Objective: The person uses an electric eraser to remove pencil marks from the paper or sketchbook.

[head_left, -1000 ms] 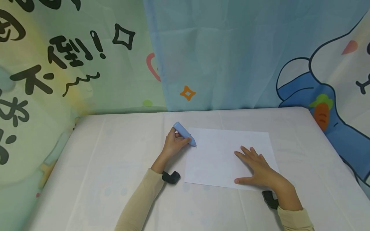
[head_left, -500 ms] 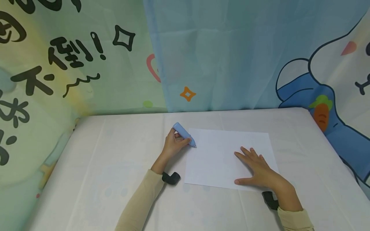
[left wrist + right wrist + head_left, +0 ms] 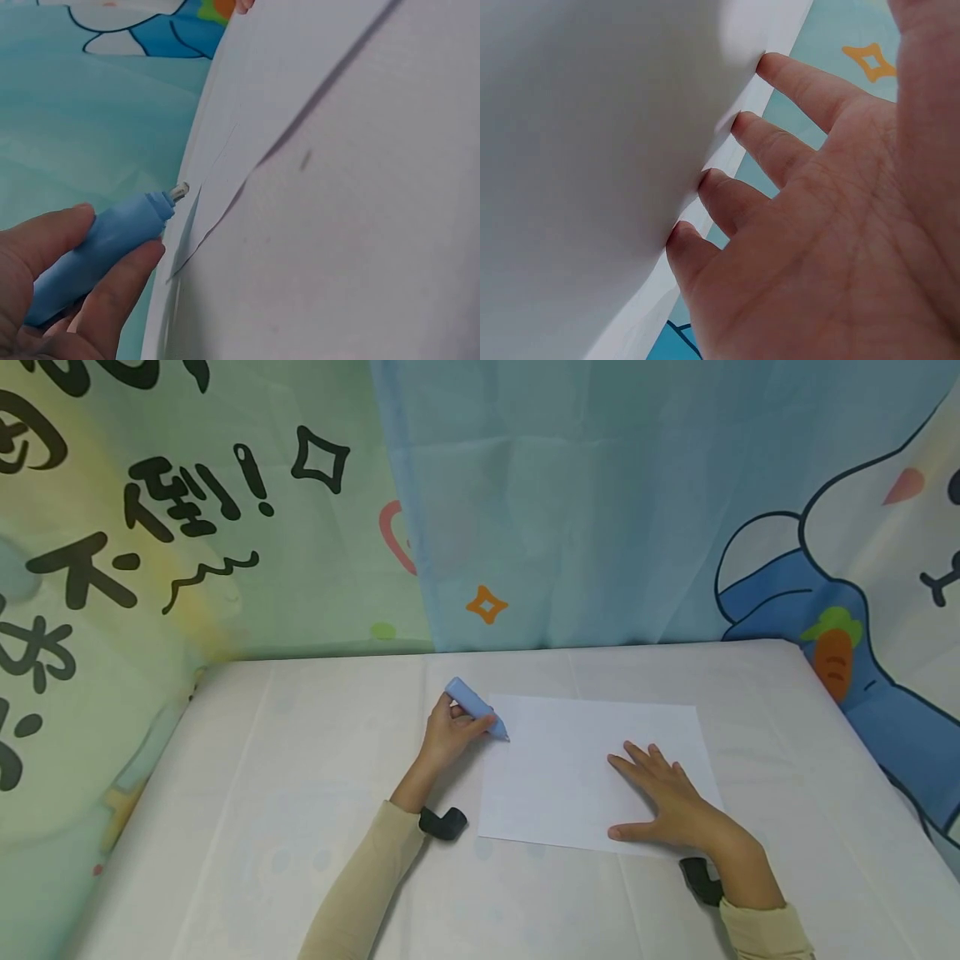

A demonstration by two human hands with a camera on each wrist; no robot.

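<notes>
My left hand point(image 3: 448, 737) pinches a chunky light-blue pen point(image 3: 471, 702) between thumb and fingers, over the left edge of a blank white sheet of paper point(image 3: 555, 768). The pen slants, its narrow end pointing right and down, close over the sheet. In the left wrist view, a silver metal tip point(image 3: 179, 192) shows at the end of the blue pen point(image 3: 112, 244). My right hand point(image 3: 667, 802) rests on the right part of the paper with fingers spread. Its fingertips point(image 3: 742, 124) press on the sheet in the right wrist view.
A white cloth point(image 3: 315, 827) covers the table under the paper. Behind it hangs a printed fabric backdrop point(image 3: 570, 510), with a rabbit and carrot at the right. Black wrist mounts point(image 3: 444, 823) sit by both sleeves.
The back end of the pen has shifted very slightly left, its tip staying by the paper's left edge. My right hand has not moved.
</notes>
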